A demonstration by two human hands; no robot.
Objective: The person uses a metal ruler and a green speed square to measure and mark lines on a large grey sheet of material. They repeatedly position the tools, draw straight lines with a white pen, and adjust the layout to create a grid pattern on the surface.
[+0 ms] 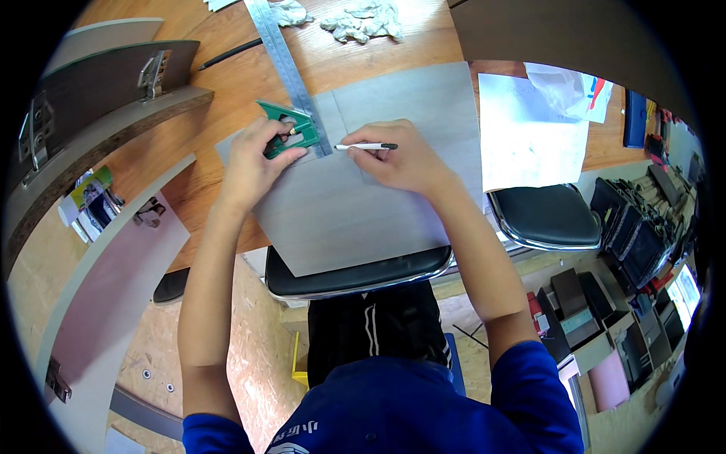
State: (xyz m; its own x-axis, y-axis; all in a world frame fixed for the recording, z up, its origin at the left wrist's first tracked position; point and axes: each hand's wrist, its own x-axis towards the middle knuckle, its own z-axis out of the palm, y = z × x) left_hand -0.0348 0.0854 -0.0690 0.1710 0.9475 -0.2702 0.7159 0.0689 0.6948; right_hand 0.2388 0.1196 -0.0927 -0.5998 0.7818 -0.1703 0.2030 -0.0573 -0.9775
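A large grey board (pixel 355 219) lies on the wooden table, overhanging its near edge. On the board rests a combination square with a green head (pixel 304 135) and a long steel blade (pixel 281 57) that reaches away to the far side. My left hand (pixel 253 163) is closed on the green head. In my right hand (pixel 404 159) is a slim white pen (pixel 372 146) with a black end. Its tip points left, just beside the blade's near end; whether it touches the board I cannot tell. Faint lines run across the board near the blade.
A black pencil-like stick (pixel 231 55) and crumpled whitish wads (pixel 367 21) lie at the far side. Paper sheets (pixel 529 136) and a plastic bag (pixel 563 87) are to the right. Panels with metal hinges (pixel 155 74) stand at left. Black chairs (pixel 544 217) sit at the near edge.
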